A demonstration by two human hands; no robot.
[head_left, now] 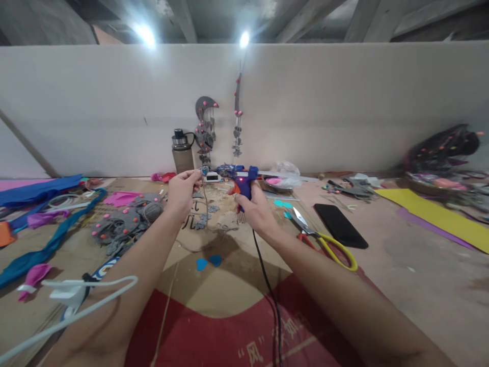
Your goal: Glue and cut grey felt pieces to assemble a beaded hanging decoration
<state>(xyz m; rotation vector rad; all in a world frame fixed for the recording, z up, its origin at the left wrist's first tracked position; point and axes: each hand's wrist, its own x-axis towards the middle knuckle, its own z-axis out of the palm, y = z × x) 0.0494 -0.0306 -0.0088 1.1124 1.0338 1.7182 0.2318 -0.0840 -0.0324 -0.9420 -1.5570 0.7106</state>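
My right hand [259,205] is wrapped round a blue glue gun [244,182] with an orange trigger. The gun's nozzle end points left toward my left hand [186,186], and its black cord [265,272] trails down the cardboard. My left fingers are pinched on a thin grey-brown string [207,201], which hangs to the board. A small bluish piece shows at those fingertips, too small to make out fully. Beneath lie several grey felt cutouts [202,220] and two blue felt hearts [215,261].
Scissors [319,235] and a black phone [340,225] lie to the right. A bottle [182,153] stands at the back by grey hanging felt ornaments [205,130]. Left are a pompom-dotted grey felt piece [128,219], blue fabric strips [57,237] and a white cable [95,311].
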